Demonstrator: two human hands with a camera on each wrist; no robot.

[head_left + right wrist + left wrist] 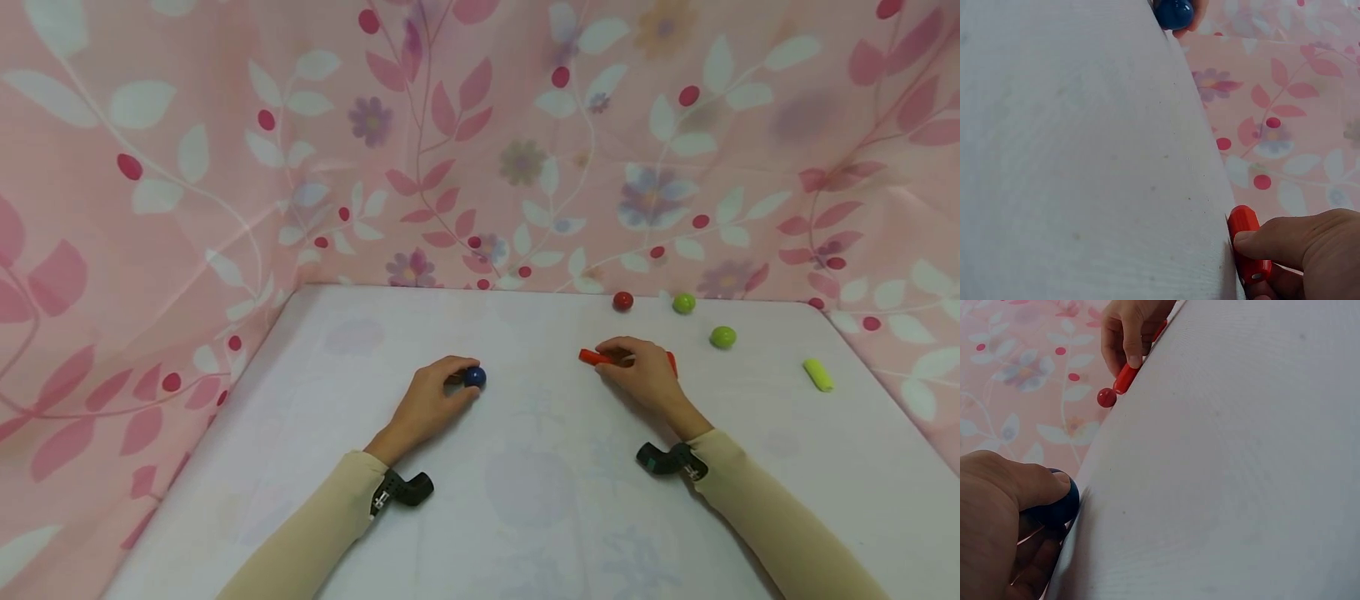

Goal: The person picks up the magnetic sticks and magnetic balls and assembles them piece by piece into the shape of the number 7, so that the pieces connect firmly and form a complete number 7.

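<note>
In the head view my left hand [433, 402] pinches a dark blue ball [475, 377] at the table's middle left. Close up, the left thumb lies across the ball [1063, 503]. My right hand [643, 377] holds a short red rod [595, 357] just above or on the cloth, its thumb pressed on the side. One end of that rod [1244, 219] sticks out past the thumb; a small hole shows at the other. Another red part [672, 362] shows behind the right hand; whether it joins the rod I cannot tell.
A red ball [622, 302] and a green ball [684, 303] sit near the back edge, with another green ball [723, 337] closer. A yellow-green cylinder [818, 375] lies at the right. Floral cloth [480, 167] hangs behind the white table [525, 483].
</note>
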